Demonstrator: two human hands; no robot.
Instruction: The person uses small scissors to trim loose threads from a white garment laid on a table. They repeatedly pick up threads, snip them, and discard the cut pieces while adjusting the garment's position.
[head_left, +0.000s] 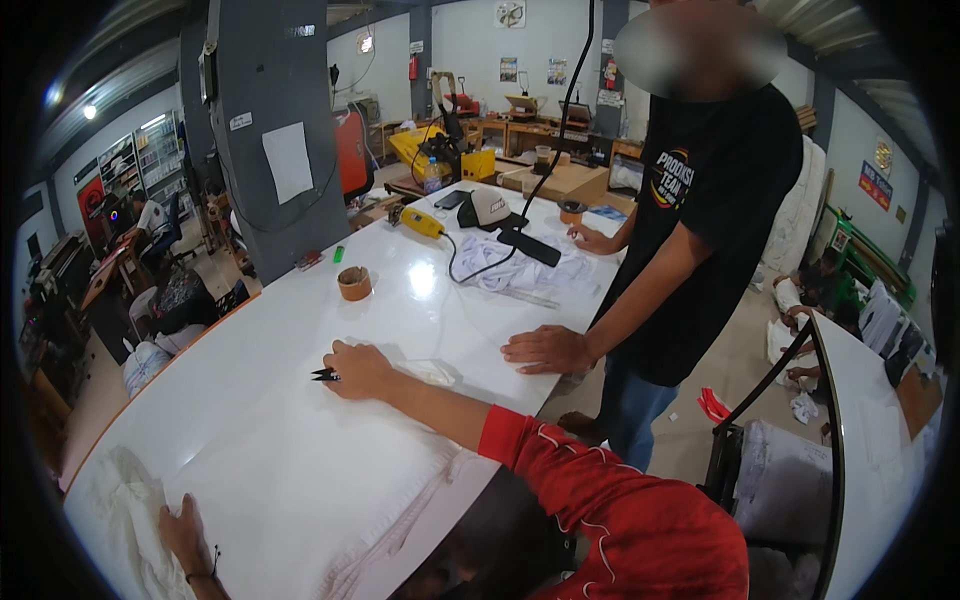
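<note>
A wide piece of white fabric (300, 465) lies spread over the near part of the glossy white table (247, 330). My right hand (360, 371), at the end of a red sleeve, holds small black thread snips (325, 374) with the blades pointing left. It rests above the far edge of the fabric. At the lower left, my left hand (184, 529) touches the fabric beside a crumpled white part (127, 502). Whether its fingers grip the cloth is not clear. A dark cord circles the left wrist.
A person in a black T-shirt (720, 195) stands at the table's right side, one hand (551, 350) flat on it. Farther back are a tape roll (354, 283), a yellow corded power tool (420, 221), a cap (487, 210) and a white cloth heap (495, 262). A grey pillar (277, 90) adjoins the left edge.
</note>
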